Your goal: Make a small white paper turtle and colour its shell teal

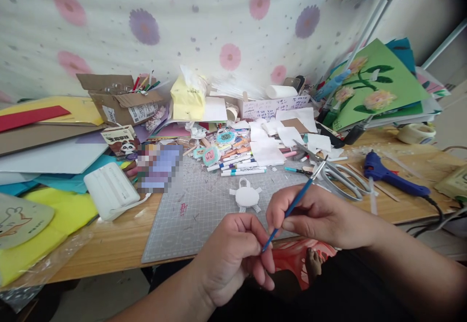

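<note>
Cluttered wooden table (109,244) carries a grey gridded cutting mat (204,210). On the mat lies a small white turtle-shaped cutout (247,196), near both hands. Right hand (317,217) grips a thin blue-handled paintbrush (297,200) mid-shaft, bristle end up. Left hand (231,256) is curled, fingertips pinching the brush's lower tip, over the table edge.

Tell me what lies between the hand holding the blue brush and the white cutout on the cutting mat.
Nothing visible. The right hand grips the blue brush, and bare cutting mat separates it from the white cutout.
</note>
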Tool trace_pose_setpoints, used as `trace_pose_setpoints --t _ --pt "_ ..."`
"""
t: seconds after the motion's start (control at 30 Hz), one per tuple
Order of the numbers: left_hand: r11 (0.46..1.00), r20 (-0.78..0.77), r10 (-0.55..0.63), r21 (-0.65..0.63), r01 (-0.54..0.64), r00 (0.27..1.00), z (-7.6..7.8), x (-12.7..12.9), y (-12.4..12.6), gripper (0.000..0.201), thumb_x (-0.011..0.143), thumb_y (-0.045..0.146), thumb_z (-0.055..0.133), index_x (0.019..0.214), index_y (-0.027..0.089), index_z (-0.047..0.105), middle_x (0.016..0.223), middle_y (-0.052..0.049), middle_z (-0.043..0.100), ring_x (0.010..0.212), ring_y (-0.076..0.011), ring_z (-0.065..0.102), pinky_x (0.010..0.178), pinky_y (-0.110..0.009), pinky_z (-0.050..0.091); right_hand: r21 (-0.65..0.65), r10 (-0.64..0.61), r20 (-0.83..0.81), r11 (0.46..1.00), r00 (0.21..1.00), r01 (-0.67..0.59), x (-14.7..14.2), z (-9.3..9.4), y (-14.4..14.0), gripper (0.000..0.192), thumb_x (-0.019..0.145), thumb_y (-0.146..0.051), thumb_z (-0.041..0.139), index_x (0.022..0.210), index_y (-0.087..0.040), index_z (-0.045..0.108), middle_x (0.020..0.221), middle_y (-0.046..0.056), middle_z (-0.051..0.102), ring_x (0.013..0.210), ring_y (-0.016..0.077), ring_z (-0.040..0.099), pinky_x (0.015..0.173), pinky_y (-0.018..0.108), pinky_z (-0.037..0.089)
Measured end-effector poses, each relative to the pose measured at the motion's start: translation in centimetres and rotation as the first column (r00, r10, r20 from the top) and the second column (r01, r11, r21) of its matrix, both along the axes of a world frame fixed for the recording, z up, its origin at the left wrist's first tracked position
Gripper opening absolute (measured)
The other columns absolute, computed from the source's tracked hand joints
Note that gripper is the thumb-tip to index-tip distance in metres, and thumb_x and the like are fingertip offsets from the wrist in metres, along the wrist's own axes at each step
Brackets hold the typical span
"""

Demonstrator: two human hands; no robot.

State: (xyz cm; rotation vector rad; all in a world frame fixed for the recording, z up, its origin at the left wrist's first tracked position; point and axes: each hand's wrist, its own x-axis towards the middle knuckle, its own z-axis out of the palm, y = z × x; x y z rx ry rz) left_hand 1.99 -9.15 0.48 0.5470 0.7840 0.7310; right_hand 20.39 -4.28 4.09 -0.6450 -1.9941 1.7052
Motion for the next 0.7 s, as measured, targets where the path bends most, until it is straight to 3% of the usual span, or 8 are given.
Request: trace_pose_setpoints --t 0.17,0.37,0.7 --pt "0.999 0.034 -0.047 0.007 0.047 0.998 -0.08 -0.43 0.11 0.006 0.058 0.013 0.056 0.063 0.011 0.059 0.051 -0.008 0.068 0.031 -0.0084 0.054 0.039 -0.021 0.050 0.041 -0.009 -0.044 0.999 0.999 0.011 0.19 0.01 0.18 0.007 0.085 -0.017 0.054 0.082 -0.012 0.059 0.078 0.005 0.061 0.073 0.0130 0.056 0.068 0.025 0.045" --pt "0.999 -0.043 -0.050 0.007 0.050 0.998 -0.01 -0.14 0.21 0.007 0.059 0.013 0.060 0.063 0.013 0.054 0.046 -0.002 0.062 0.029 -0.0059 0.049 0.037 -0.019 0.048 0.118 -0.028 -0.030 0.992 0.999 0.031 0.07 -0.06 0.22 0.006 0.083 -0.011 0.054 0.080 -0.011 0.060 0.077 0.006 0.062 0.073 0.0143 0.059 0.067 0.027 0.047" --pt "1.000 -0.062 -0.025 0.008 0.025 0.998 -0.15 0.35 0.20 0.008 0.054 0.016 0.058 0.058 0.015 0.051 0.039 0.002 0.057 0.026 -0.0036 0.040 0.036 -0.019 0.046 0.092 0.031 -0.074 0.995 0.997 -0.025 -0.51 -0.08 0.27 0.007 0.085 -0.015 0.055 0.081 -0.012 0.060 0.078 0.005 0.063 0.073 0.0134 0.060 0.068 0.027 0.049"
